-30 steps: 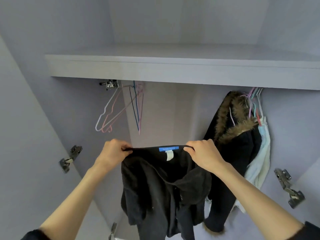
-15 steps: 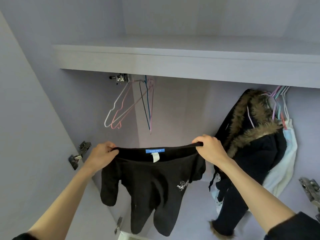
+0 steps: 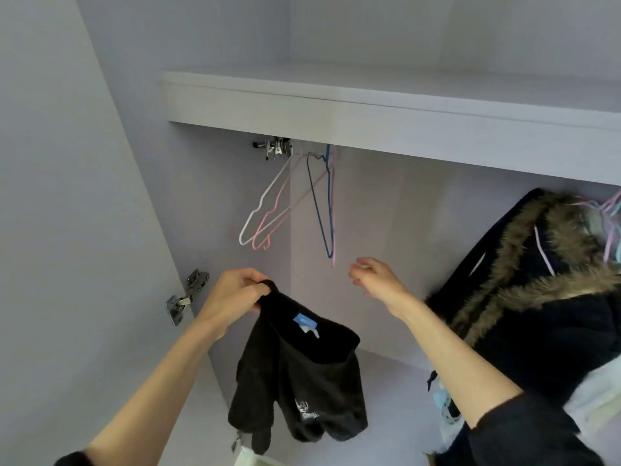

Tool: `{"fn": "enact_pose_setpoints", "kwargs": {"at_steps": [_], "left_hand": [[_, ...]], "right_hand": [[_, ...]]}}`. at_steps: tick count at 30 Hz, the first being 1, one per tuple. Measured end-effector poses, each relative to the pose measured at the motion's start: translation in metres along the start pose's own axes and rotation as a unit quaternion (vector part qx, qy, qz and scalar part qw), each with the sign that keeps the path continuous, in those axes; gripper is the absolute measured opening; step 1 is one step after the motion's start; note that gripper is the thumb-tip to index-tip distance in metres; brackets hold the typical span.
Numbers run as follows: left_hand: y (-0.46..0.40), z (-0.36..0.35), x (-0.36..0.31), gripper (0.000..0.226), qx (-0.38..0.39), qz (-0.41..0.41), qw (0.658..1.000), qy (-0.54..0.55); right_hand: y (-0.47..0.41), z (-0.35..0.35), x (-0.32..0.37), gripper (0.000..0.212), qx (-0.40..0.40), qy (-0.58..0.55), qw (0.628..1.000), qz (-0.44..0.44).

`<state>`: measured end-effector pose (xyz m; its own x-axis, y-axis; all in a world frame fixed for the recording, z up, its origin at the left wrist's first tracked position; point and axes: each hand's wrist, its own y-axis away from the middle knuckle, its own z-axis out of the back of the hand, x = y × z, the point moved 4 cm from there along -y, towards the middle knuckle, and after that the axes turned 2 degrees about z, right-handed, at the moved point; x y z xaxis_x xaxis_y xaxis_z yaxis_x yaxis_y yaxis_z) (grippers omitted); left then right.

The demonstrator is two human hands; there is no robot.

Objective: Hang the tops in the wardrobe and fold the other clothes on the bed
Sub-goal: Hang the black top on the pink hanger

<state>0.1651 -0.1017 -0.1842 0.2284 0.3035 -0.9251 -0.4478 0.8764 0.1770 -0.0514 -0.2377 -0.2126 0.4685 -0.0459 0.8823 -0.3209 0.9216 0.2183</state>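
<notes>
head view: the left hand (image 3: 237, 292) pinches one end of the neckline of a black top (image 3: 299, 381), fingers curled tight round the fabric, so the garment hangs bunched and lopsided below it, near the middle of the open wardrobe (image 3: 111, 230). a blue label shows inside the collar and a pale print shows low on the front. the right hand (image 3: 376, 280) is free of the cloth, fingers loosely spread and holding nothing, raised just below the tip of the blue hanger (image 3: 327, 210); it does not touch it.

far up, under the shelf (image 3: 369, 105), a few bare wire hangers dangle together: a white hanger (image 3: 265, 203), a pink hanger (image 3: 284, 210) and the blue one. on the right side a dark fur-trimmed coat (image 3: 537, 284) already hangs, with some pale garments behind it on coloured hangers.

as a judgement, the task is early to midway: some pieces are hung on the right, but this black top is not yet on a hanger, and the free hand looks set to fetch one. the bed and any clothes left to fold are out of view, so that part cannot be told. a metal door hinge (image 3: 186, 297) sits on the left panel near the holding hand.
</notes>
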Motion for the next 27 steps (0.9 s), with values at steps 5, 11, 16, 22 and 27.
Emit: {"fn": "enact_pose_setpoints", "kwargs": {"at_steps": [5, 11, 16, 22, 27], "left_hand": [[-0.005, 0.002, -0.009, 0.019, -0.01, -0.019, 1.0, 0.023], [-0.011, 0.019, -0.005, 0.019, -0.025, -0.019, 0.999, 0.024], [-0.018, 0.02, -0.002, 0.019, -0.023, -0.015, 0.999, 0.028], [-0.021, 0.012, 0.002, 0.026, -0.044, -0.025, 0.999, 0.02], [-0.019, 0.0, 0.005, 0.029, -0.08, -0.052, 0.995, -0.012]], "right_hand": [[-0.025, -0.015, 0.044, 0.025, -0.029, -0.112, 0.993, -0.013], [-0.04, -0.029, 0.052, 0.018, -0.05, -0.18, 0.982, -0.023], [-0.047, -0.023, 0.057, 0.021, -0.009, -0.39, 0.917, -0.087], [-0.041, 0.0, 0.053, 0.029, -0.077, -0.343, 0.936, -0.027], [-0.023, 0.019, 0.029, 0.029, -0.16, -0.267, 0.95, 0.023]]}}
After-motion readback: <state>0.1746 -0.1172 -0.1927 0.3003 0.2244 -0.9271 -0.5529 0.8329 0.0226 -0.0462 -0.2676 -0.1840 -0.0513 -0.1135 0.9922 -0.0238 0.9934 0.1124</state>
